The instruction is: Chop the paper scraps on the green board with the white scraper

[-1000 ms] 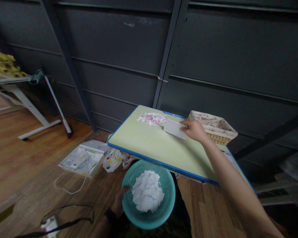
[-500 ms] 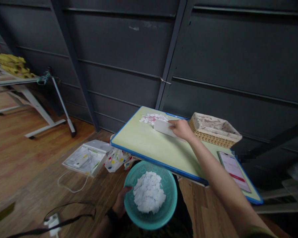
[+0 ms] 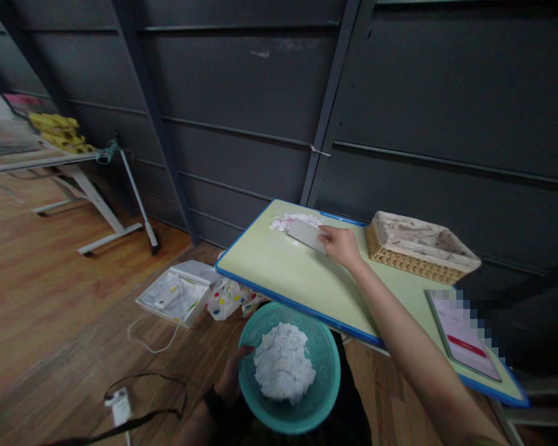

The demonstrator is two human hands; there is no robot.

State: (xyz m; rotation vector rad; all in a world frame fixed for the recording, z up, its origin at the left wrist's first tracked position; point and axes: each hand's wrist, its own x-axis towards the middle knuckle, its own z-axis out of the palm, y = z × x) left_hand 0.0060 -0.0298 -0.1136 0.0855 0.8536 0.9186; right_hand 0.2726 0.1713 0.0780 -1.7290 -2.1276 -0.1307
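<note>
A pale green table (image 3: 288, 272), edged in blue, is reached over by the bare right arm. Just off its near edge, a turquoise perforated colander (image 3: 326, 365) is gripped at its left rim by the left hand (image 3: 234, 370): the thumb is laid over the rim, while the other fingers are mostly hidden. Whether the table is touched by the colander cannot be told.

On the table, beyond the right forearm, a woven basket (image 3: 407, 259) is set; it is tan, lined with pale patterned cloth.

Inside the colander, a rough heap of torn white paper (image 3: 283, 365) is held, piled in the middle and to the right of the left thumb.

Near the table's right end, a flat-screened device (image 3: 467, 337) is laid, partly covered by pixel blocks. A red bar is shown on its pale screen; the writing is too small to be read.

A plain, pale grey card (image 3: 307, 234) is pinched at its right end between the thumb and fingers of the right hand (image 3: 341, 244); the rest is extended leftward, clear of the grip.

Past the card's far edge, small white and pinkish paper scraps (image 3: 283, 222) are spread, partly hidden by it.
</note>
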